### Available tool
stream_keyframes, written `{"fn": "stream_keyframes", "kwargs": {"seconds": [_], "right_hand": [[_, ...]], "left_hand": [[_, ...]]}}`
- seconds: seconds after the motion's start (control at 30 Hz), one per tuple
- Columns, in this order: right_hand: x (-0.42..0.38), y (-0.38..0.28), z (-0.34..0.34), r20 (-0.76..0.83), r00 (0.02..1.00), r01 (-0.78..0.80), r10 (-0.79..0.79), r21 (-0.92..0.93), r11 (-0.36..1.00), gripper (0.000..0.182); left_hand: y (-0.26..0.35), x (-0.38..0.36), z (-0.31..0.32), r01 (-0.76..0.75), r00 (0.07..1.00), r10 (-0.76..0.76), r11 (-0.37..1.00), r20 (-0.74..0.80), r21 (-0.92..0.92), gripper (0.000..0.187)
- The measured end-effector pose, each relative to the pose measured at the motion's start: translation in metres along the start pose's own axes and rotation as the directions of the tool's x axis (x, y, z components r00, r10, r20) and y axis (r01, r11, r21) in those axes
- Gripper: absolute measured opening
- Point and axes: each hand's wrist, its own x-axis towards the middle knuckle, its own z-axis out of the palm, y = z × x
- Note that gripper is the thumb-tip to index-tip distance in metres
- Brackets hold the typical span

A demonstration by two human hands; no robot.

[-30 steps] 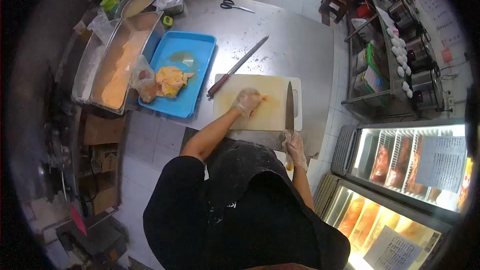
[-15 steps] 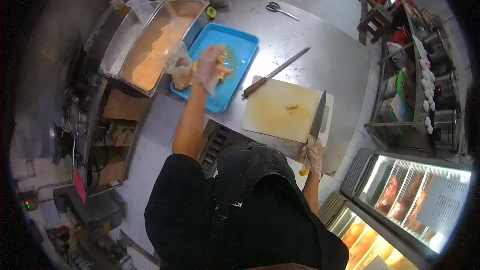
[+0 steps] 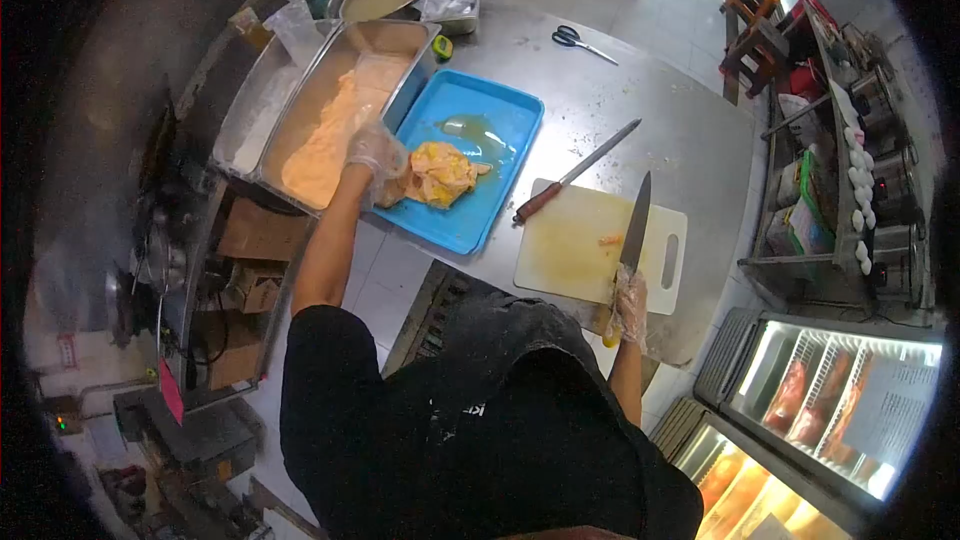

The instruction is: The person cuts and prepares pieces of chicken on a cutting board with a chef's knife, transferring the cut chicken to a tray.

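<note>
My right hand [image 3: 630,305], in a clear plastic glove, is wrapped round the yellow handle of a long kitchen knife [image 3: 637,225], whose blade lies over the white cutting board [image 3: 560,255]. A small scrap of meat [image 3: 610,240] is beside the blade. My left hand [image 3: 375,152], also gloved, is at the left edge of the blue tray [image 3: 470,225], by a clear plastic bag with meat in it. Blur and the plastic hide its fingers. A heap of raw, yellowish chicken pieces [image 3: 440,177] sits in the tray, with a puddle of liquid behind it.
Left of the tray stand a metal pan of orange coating powder [image 3: 325,150] and a pan of white flour [image 3: 260,125]. A sharpening steel [image 3: 590,162] lies behind the board, with scissors [image 3: 583,43] farther back. Lit display fridges [image 3: 835,400] stand at right.
My left hand has left the chicken in the tray and moved left to the plastic bag. The right hand still holds the knife over the board. The whole view has shifted slightly.
</note>
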Motion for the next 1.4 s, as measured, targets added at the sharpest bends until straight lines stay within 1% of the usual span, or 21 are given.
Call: {"fn": "stream_keyframes", "kwargs": {"seconds": [0.07,0.17,0.27,0.37,0.43,0.57,0.67,0.73,0.77,0.87,0.9,0.93,0.97,1.0,1.07,1.1,1.13,1.2,1.27,1.33,1.4], "right_hand": [[0.005,0.027,0.012,-0.01,0.999,-0.054,0.053,-0.034,0.998,0.04],[-0.001,0.034,0.018,-0.087,0.995,0.049,-0.053,-0.051,0.998,0.041],[-0.005,0.044,0.019,-0.095,0.987,0.122,-0.132,-0.097,0.988,0.04],[-0.004,0.056,0.023,-0.101,0.994,0.04,-0.038,0.01,0.999,0.038],[-0.004,0.071,0.023,-0.103,0.992,0.068,-0.07,-0.02,0.997,0.036],[-0.002,0.107,0.021,-0.092,0.982,0.165,-0.163,0.007,0.986,0.035],[-0.002,0.101,0.012,-0.064,0.984,0.159,-0.167,-0.106,0.982,0.035],[-0.003,0.109,0.006,-0.067,0.933,0.325,-0.353,-0.263,0.909,0.037],[-0.005,0.119,0.007,-0.076,0.951,0.275,-0.299,-0.235,0.933,0.039],[-0.019,0.114,0.005,-0.088,0.996,0.015,-0.03,-0.172,0.985,0.045],[-0.02,0.092,0.0,-0.078,0.991,-0.124,0.112,-0.17,0.978,0.046],[-0.023,0.086,-0.003,-0.094,0.994,0.031,-0.057,-0.252,0.967,0.045],[-0.026,0.081,-0.006,-0.107,0.969,0.176,-0.225,-0.344,0.922,0.045],[-0.025,0.083,-0.005,-0.139,0.971,0.139,-0.193,-0.328,0.935,0.045],[-0.022,0.11,-0.006,-0.143,0.986,0.044,-0.086,-0.272,0.961,0.042],[-0.02,0.133,-0.007,-0.112,0.994,-0.018,-0.009,-0.238,0.971,0.04],[-0.026,0.123,-0.014,-0.156,0.978,0.088,-0.137,-0.287,0.954,0.038],[-0.029,0.127,-0.019,-0.153,0.885,0.332,-0.439,-0.454,0.827,0.031],[-0.035,0.155,-0.028,-0.115,0.919,0.298,-0.377,-0.422,0.856,0.025],[-0.042,0.162,-0.031,-0.059,0.998,-0.044,0.036,-0.139,0.989,0.02],[-0.051,0.085,-0.041,-0.002,0.949,-0.313,0.315,0.106,0.944,0.02]], "left_hand": [[0.015,-0.019,-0.026,-0.1,0.976,0.052,0.97,0.21,0.223,0.034],[-0.019,0.019,0.08,-0.176,0.961,0.138,0.973,0.239,0.148,0.033],[0.005,0.002,0.043,-0.187,0.953,0.145,0.972,0.267,0.141,0.032],[0.009,0.008,0.021,-0.274,0.908,0.238,0.96,0.346,0.059,0.032],[0.019,-0.007,-0.011,-0.195,0.862,0.197,0.979,0.467,-0.053,0.03],[0.041,-0.01,-0.05,-0.286,0.768,0.207,0.958,0.606,0.035,0.028],[0.006,0.001,-0.039,-0.03,0.843,0.208,0.939,0.496,-0.342,0.028],[0.014,0.004,-0.051,-0.085,0.95,0.131,0.982,0.283,-0.17,0.031],[0.026,0.004,-0.054,-0.103,0.979,0.117,0.991,0.166,-0.087,0.033],[0.098,-0.003,-0.046,-0.32,0.947,0.293,0.898,-0.13,-0.302,0.031],[0.145,-0.025,-0.056,-0.295,0.954,0.288,0.863,-0.08,-0.41,0.029],[0.174,-0.022,0.018,-0.429,0.901,0.413,0.802,-0.134,-0.416,0.028],[0.23,-0.045,-0.017,-0.382,0.846,0.509,0.784,0.156,-0.489,0.026],[0.266,-0.04,0.075,-0.732,0.676,0.602,0.479,-0.425,-0.485,0.028],[0.355,-0.08,0.08,-0.728,0.685,0.69,0.666,-0.233,-0.166,0.031],[0.37,-0.094,0.066,-0.668,0.735,0.636,0.62,-0.234,-0.412,0.029],[0.378,-0.105,0.052,-0.565,0.785,0.582,0.53,-0.214,-0.632,0.028],[0.43,-0.09,0.133,-0.534,0.831,0.534,0.688,-0.155,-0.491,0.024],[0.434,-0.081,0.153,-0.486,0.861,0.49,0.72,-0.133,-0.494,0.021],[0.4,-0.087,0.116,-0.451,0.869,0.471,0.624,-0.153,-0.638,0.018],[0.346,-0.085,0.098,-0.559,0.829,0.336,0.505,-0.447,-0.658,0.02]]}}
